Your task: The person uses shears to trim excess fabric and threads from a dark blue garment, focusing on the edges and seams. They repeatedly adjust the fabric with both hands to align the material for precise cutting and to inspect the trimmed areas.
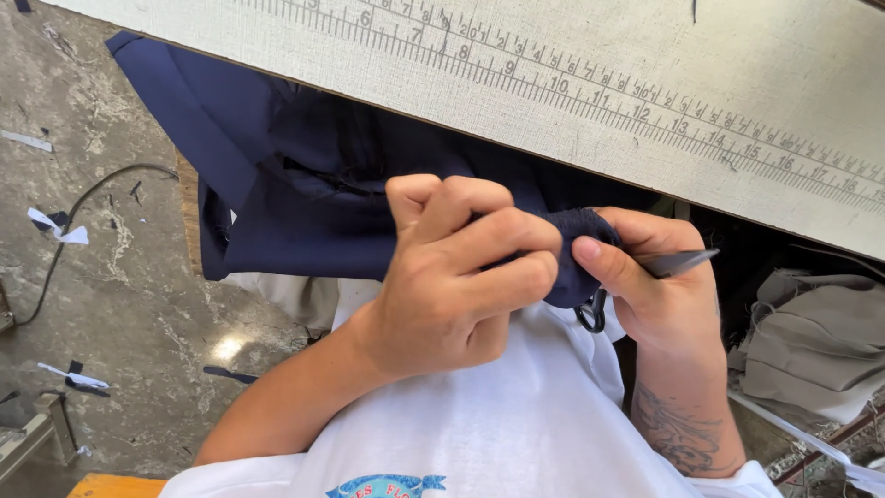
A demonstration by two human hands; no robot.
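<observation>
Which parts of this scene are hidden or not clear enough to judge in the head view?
- Head view: the spot on the navy fabric being worked is covered by the left hand.
- Head view: the small scissors show only a blade tip and a black loop; the right hand hides the rest.
- Head view: the board with ruler markings covers the fabric's far part.

- two hands, left hand (452, 277) and right hand (659, 286)
- one navy garment (304, 203)
- one pair of snips (678, 264), I think
- one ruled table edge (645, 83)
- one grey fabric pile (811, 341)
</observation>
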